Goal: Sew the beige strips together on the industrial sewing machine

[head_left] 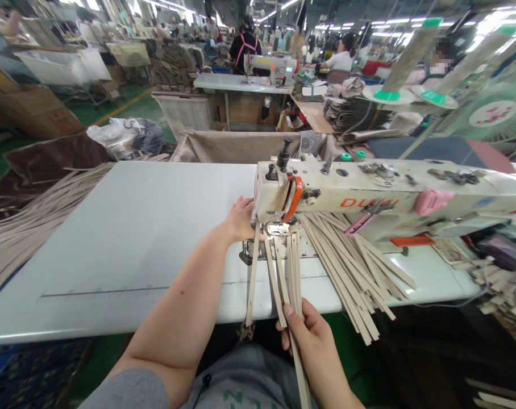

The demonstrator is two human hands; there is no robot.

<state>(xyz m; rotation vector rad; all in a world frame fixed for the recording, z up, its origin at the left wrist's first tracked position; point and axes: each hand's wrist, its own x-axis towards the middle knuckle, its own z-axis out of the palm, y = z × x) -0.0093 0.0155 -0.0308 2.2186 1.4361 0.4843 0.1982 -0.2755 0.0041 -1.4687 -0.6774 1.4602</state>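
Grey shirt (249,375) of the person is nearest, just below the edge of the white surface (164,210). On this surface stands the sewing machine (326,187), with its head above the far ends of several narrow beige strips (297,267). A heap of long strips (49,210) lies to the left. Behind the surface is a cloth-lined bin (236,147); at its right part there is a patterned grey cloth (312,143) (how deep it goes, I cannot tell). Right of the working strips, a loose fan of strips (347,261) spreads from under the machine arm toward the front edge.

The working strips have their long axis from the machine head toward the person's body. The right hand (317,341) is nearer to their front ends, its fingers closed narrowly on some of them, thumb on top. The left hand (241,220) is nearer to the far ends, just left of the machine head; its fingers are partly hidden, so I cannot tell if they hold anything.
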